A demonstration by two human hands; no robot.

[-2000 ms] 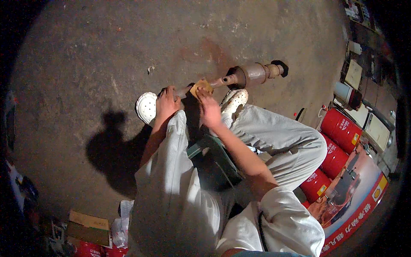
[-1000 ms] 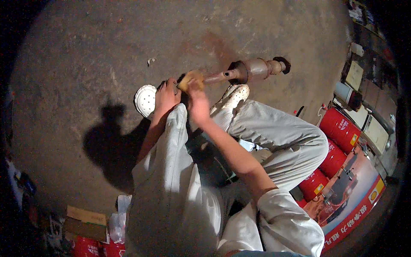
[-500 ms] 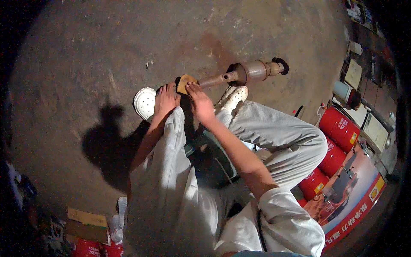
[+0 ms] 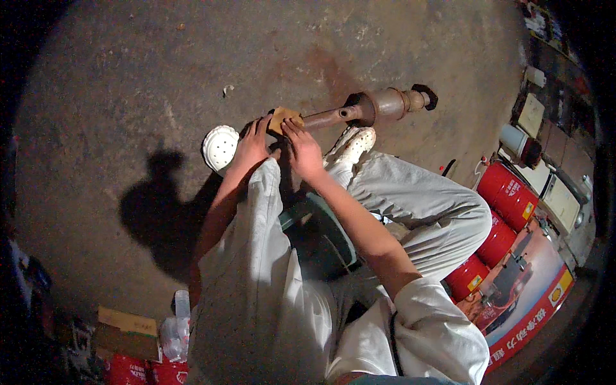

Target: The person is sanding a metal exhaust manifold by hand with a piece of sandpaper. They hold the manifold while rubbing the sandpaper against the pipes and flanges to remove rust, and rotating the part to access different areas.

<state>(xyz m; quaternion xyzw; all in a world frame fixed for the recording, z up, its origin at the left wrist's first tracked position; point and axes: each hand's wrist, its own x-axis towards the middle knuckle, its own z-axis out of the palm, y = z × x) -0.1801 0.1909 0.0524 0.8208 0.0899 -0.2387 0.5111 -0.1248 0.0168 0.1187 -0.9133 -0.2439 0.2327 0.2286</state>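
Hands had slid left along the rusty exhaust pipe (image 4: 333, 117) lying on the floor (image 4: 128, 77): left hand (image 4: 251, 144) and right hand (image 4: 303, 149) pressed close, seemingly pinching a tan sanding pad (image 4: 284, 119) at its near-left end, so rubbing continued.

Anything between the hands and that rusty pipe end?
Only the tan sanding pad, which lies on the near end of the rusty pipe. The right hand presses its fingers on the pad; the left hand steadies beside it. Nothing else visible intervenes.
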